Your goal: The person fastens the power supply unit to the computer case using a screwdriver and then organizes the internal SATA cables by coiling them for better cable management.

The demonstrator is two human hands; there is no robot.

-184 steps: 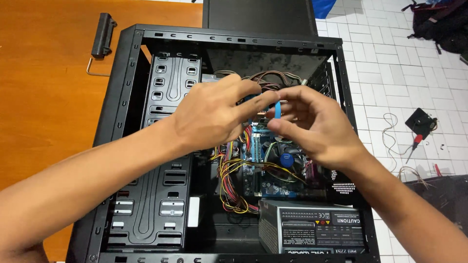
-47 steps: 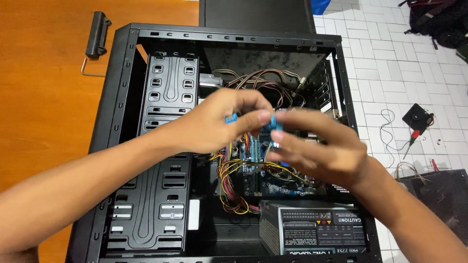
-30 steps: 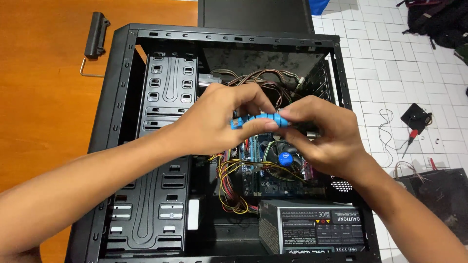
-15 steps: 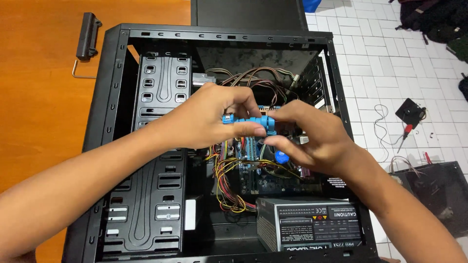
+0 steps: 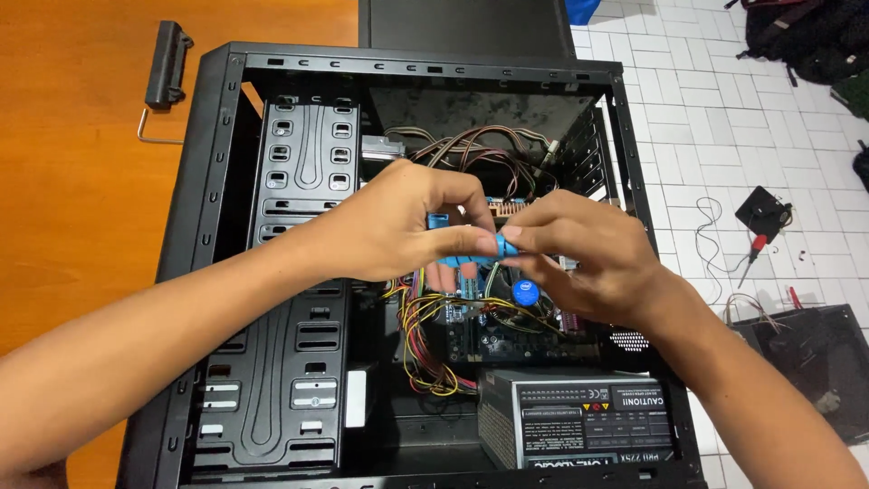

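Both hands (image 5: 507, 240) gripping blue part (image 5: 471, 256), inside case (image 5: 204, 163)

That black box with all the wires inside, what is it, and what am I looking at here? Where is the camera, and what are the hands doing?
The camera sits on a person's head and looks down, so the two bare arms coming in from below are that person's own. The black box is an open computer case, lying on its side, partly on an orange wooden table and beside a white tiled floor. Inside you see a bundle of coloured wires, a circuit board and a grey power supply at the bottom. The left hand and the right hand meet over the middle, and together they pinch a small blue part between their fingertips. A black handle-like piece lies on the table, and a red screwdriver on the floor.
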